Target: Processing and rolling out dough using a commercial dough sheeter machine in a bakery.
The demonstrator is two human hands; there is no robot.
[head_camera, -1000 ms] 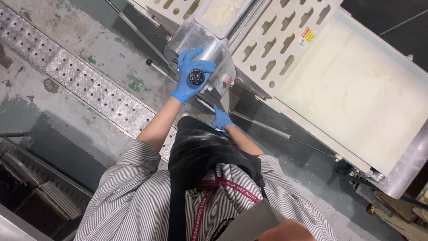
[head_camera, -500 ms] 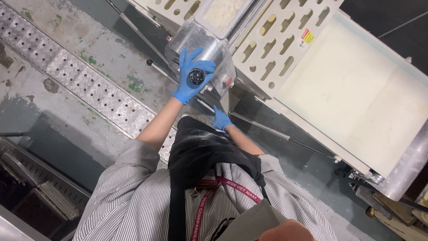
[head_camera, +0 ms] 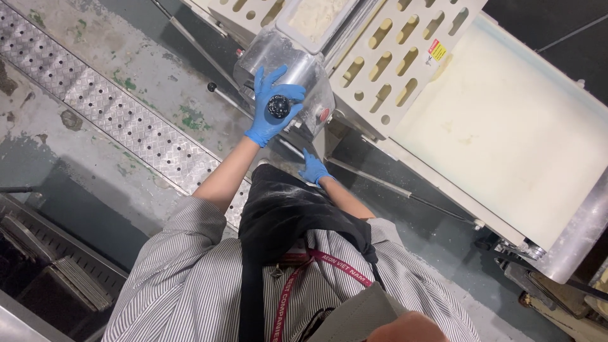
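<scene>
Fingers [head_camera: 269, 79] of the left hand [head_camera: 273, 107], gloved in blue, are spread wide around a black knob [head_camera: 278, 106], which sits against the palm on the side of a rounded metal housing [head_camera: 297, 66] of the machine. Whether the palm truly grips the knob or only cups it is hard to tell, since the hand covers its base. Lower down, the right hand [head_camera: 313, 169], also in a blue glove, rests with its fingers loosely apart against the dark underside of the machine; what it touches is lost in shadow.

A cream tray [head_camera: 313, 16] above the housing is cut off by the top edge. The perforated cream guard [head_camera: 399, 60] and the pale conveyor belt [head_camera: 506, 133] run out of view at the right. The black apron [head_camera: 285, 221] hides the person's legs and the floor beneath. A metal grate [head_camera: 114, 107] crosses the stained floor at the left.

Compared with half a second ago, both hands stay where they were: the left on the knob, the right just below. Its fingers look slightly more splayed, though the difference is faint.
</scene>
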